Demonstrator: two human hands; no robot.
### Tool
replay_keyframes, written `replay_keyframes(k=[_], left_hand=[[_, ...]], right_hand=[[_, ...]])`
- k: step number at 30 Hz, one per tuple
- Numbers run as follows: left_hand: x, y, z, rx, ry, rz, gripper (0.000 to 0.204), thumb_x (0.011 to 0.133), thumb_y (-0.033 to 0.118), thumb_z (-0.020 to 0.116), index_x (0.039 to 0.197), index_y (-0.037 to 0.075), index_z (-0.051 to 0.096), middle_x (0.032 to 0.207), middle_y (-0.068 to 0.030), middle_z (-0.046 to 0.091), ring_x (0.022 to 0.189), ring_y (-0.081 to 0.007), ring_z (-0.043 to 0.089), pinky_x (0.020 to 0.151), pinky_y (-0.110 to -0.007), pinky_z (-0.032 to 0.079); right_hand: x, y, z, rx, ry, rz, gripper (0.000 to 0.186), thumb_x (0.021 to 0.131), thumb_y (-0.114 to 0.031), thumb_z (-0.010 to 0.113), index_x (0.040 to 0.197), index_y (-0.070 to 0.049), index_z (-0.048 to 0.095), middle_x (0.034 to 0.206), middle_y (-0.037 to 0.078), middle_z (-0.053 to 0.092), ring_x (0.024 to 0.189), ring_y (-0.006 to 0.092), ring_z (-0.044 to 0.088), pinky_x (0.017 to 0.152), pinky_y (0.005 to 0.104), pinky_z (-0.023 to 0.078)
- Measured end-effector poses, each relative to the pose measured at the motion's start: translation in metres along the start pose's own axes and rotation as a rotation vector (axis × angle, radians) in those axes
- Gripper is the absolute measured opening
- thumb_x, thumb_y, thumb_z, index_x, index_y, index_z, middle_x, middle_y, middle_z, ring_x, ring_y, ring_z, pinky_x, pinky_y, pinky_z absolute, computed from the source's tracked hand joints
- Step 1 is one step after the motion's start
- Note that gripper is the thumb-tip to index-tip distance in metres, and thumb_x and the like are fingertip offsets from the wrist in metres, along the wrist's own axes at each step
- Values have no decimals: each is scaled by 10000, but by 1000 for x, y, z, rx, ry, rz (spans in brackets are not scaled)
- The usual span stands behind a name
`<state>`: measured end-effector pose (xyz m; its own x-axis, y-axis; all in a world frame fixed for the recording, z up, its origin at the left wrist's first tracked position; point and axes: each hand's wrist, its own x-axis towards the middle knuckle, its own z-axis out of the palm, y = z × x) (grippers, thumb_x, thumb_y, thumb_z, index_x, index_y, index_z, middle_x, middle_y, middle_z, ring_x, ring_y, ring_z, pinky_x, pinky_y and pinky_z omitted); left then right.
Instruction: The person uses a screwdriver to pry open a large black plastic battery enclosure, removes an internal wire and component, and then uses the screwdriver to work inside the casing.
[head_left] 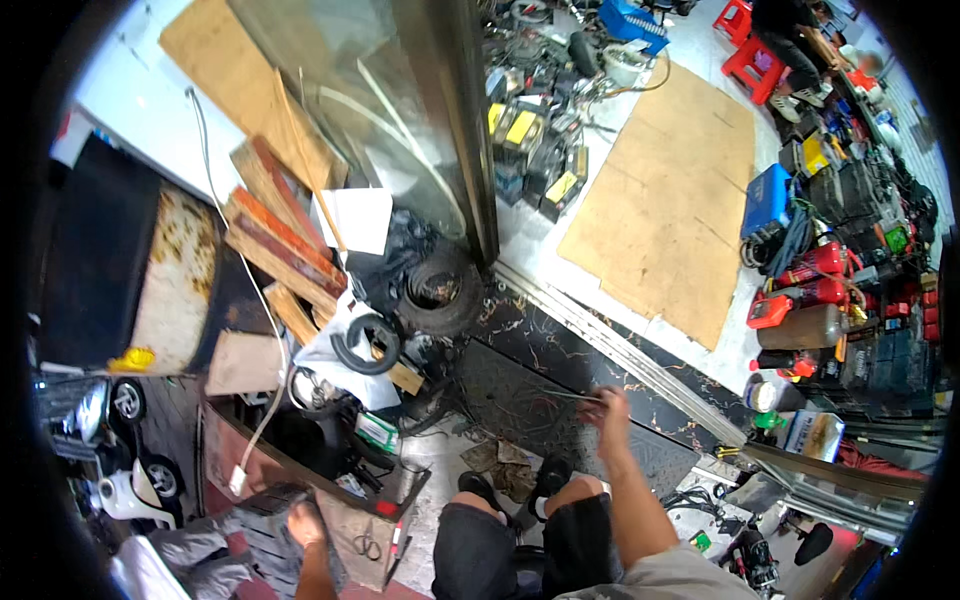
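My right hand (pixel 608 415) is raised ahead of my right knee, fingers closed on one end of a thin metal rod (pixel 562 394). The rod points left over a dark floor mat (pixel 510 390); its exact kind is too small to tell. Low on the left, my left hand (pixel 304 524) is curled at the edge of a grey tyre (pixel 268 540) with a tread pattern. The fingertips are partly hidden there. Beside that hand, a wooden board (pixel 350 535) carries scissors (pixel 367 542) and a slim red-and-black tool (pixel 399 540).
A worn tyre (pixel 437 290) and wooden planks (pixel 285 250) lie ahead left, with a white cable (pixel 262 290) running past. Beyond a metal door track (pixel 610 335) lies a large brown board (pixel 670 200). Batteries (pixel 520 130) and red cylinders (pixel 820 275) flank it; a person (pixel 790 45) sits far right.
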<state>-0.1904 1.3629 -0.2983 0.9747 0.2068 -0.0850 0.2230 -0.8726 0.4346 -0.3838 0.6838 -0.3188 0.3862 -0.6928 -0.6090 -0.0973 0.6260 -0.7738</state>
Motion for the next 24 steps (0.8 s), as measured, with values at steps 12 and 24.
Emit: replay_keyframes(k=[12,24], left_hand=[[-65,485,28,362,-880,378,488,881,511,708,806,36,788,815,-216,741,826,-417,727,769,-538,555],[-50,888,98,29,-714,428,416,909,405,768,1117,48,719,1150,-234,712,1111,-447,680,955,-523,541]], right_hand=[[-66,-199,-392,-86,855,-244,188,1003,-264,635,908,-110,584,702,16,531,485,137,450,397,326,327],[132,-468,-173,-159,305,249,399,1007,-349,510,1160,-19,673,749,97,631,571,235,603,510,392,518]])
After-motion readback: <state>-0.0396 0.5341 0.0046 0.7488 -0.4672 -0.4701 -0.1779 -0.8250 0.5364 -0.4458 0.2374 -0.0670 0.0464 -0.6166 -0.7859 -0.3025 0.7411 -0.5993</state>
